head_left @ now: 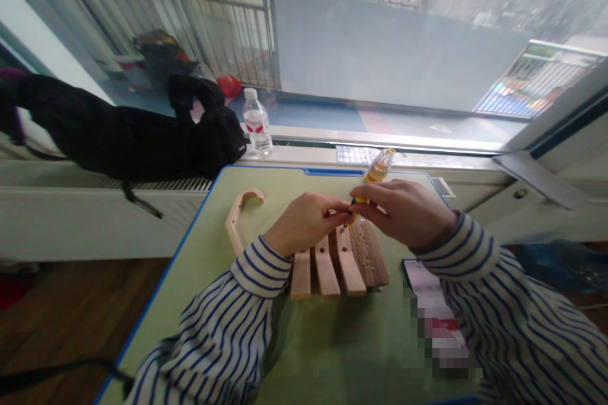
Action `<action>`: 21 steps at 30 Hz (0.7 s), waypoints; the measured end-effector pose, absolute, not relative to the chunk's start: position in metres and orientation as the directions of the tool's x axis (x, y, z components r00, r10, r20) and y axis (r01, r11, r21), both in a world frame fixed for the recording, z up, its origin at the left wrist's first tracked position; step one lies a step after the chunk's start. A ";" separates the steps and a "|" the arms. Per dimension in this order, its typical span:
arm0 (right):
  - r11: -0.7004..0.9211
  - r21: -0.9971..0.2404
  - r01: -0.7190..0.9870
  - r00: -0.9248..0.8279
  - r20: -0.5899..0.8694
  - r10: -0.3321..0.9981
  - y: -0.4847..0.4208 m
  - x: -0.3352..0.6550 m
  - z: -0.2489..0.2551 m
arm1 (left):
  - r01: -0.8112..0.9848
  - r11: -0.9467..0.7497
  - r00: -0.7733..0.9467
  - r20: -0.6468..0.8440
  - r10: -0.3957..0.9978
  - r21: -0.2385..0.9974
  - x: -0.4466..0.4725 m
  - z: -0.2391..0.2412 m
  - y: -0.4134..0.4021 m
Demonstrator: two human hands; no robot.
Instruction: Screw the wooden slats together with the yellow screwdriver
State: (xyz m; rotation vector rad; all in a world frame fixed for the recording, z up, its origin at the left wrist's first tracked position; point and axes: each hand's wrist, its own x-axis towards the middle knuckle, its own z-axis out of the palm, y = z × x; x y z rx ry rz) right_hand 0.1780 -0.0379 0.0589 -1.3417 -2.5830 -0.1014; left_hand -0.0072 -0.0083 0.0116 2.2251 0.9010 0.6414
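My right hand [399, 209] is closed around a screwdriver with a clear yellow handle [379, 166], which tilts up and away toward the window. Its tip end is hidden among my fingers. My left hand [311, 218] pinches at the screwdriver's lower end; whatever lies between those fingertips is too small to make out. Below both hands, three pale wooden slats [327, 275] with holes lie side by side. Against them, on the right, sits a brown ridged wooden block [370, 253] with small dots or holes across its top. A curved wooden piece [232, 221] lies left of my left hand.
The green table [204, 304] has a blue edge. A phone [437, 310], partly blurred out, lies by my right forearm. On the sill beyond stand a water bottle [257, 125] and a black bag [156, 136]. A window [394, 50] rises behind them.
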 end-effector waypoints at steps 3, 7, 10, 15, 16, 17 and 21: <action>0.575 -0.058 0.816 -0.547 0.244 0.801 -0.038 0.179 0.058 | 0.410 -0.557 0.652 0.194 0.733 0.723 -0.006 0.012 -0.008; 0.574 -0.081 0.815 -0.541 0.249 0.803 -0.037 0.179 0.057 | 0.424 -0.551 0.639 0.194 0.745 0.719 -0.006 0.012 -0.009; 0.570 -0.085 0.817 -0.537 0.243 0.807 -0.037 0.179 0.057 | 0.440 -0.547 0.621 0.199 0.758 0.712 -0.006 0.011 -0.009; 0.582 -0.069 0.810 -0.557 0.220 0.801 -0.038 0.177 0.059 | 0.420 -0.540 0.601 0.222 0.768 0.730 -0.006 0.009 -0.009; 0.586 -0.065 0.808 -0.563 0.213 0.799 -0.037 0.176 0.060 | 0.418 -0.536 0.600 0.220 0.769 0.734 -0.006 0.009 -0.009; 0.591 -0.060 0.804 -0.569 0.205 0.796 -0.037 0.175 0.060 | 0.418 -0.532 0.598 0.217 0.771 0.736 -0.006 0.008 -0.009; 0.624 -0.061 0.779 -0.605 0.188 0.774 -0.036 0.175 0.061 | 0.433 -0.533 0.593 0.215 0.776 0.727 -0.008 0.008 -0.009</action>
